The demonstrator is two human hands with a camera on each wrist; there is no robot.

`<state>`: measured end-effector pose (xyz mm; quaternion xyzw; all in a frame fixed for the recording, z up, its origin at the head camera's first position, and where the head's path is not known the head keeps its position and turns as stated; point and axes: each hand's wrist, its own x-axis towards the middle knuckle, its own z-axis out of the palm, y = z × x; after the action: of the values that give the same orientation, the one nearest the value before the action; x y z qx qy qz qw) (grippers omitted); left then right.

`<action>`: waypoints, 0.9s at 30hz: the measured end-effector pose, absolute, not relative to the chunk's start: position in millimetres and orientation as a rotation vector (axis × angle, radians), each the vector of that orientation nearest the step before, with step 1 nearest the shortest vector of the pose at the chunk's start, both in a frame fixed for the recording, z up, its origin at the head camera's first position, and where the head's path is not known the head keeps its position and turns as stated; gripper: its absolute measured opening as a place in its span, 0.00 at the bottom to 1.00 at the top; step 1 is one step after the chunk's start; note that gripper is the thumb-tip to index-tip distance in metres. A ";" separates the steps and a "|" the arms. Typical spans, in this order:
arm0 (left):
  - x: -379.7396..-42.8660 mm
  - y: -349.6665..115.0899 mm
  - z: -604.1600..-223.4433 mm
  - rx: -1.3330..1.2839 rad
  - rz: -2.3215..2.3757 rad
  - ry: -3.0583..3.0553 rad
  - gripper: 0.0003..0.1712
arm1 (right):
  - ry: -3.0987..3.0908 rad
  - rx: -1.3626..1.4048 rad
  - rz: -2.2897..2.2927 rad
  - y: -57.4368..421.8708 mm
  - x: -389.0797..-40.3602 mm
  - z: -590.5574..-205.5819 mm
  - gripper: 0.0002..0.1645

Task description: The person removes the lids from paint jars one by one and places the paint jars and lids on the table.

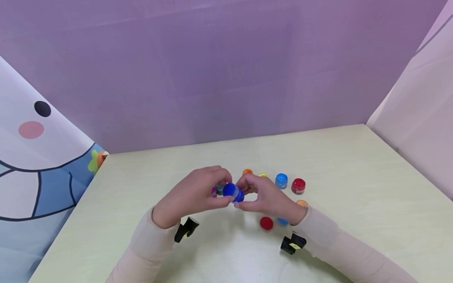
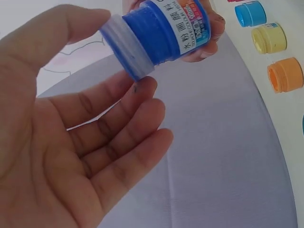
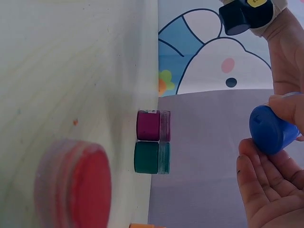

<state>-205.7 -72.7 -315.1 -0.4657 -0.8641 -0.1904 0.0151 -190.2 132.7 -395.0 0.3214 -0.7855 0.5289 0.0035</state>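
Note:
Raised over the table between both hands is a blue paint jar point(image 2: 173, 31) with a printed label. My left hand point(image 1: 198, 190) pinches its blue lid point(image 2: 127, 47), which has a pale translucent rim, between thumb and fingers; the other fingers spread below. From the opposite side, my right hand point(image 1: 267, 196) grips the jar body with thumb and fingers. Jar and lid tilt, lid end toward the left hand. A stretch of blue neck shows between the lid's rim and the label. Behind the left hand stand a purple jar point(image 3: 148, 126) and a green jar point(image 3: 146, 157).
Beyond the right hand stand an orange jar point(image 1: 247, 171), a yellow jar point(image 1: 263, 174), a light blue jar point(image 1: 281, 181) and a red jar point(image 1: 298, 186). A red lid point(image 1: 266, 223) and a light blue lid point(image 1: 283, 221) lie near the right wrist, partly covered by it.

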 end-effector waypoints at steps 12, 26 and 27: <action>-207.7 -79.3 -310.7 -1.260 -0.600 -2.642 0.12 | -2.471 0.935 1.641 137.8 -192.3 -392.2 0.19; -209.2 -77.5 -313.2 -1.133 -0.377 -2.833 0.14 | -2.530 0.763 1.598 142.2 -179.7 -358.4 0.19; -209.6 -76.6 -314.3 -1.149 -0.363 -2.839 0.13 | -2.528 0.757 1.596 142.7 -177.7 -353.7 0.19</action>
<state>-209.6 -76.6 -314.3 -0.3725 -0.9201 -0.1177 0.0287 -177.7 142.7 -353.7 0.2453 -0.8194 0.5173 0.0286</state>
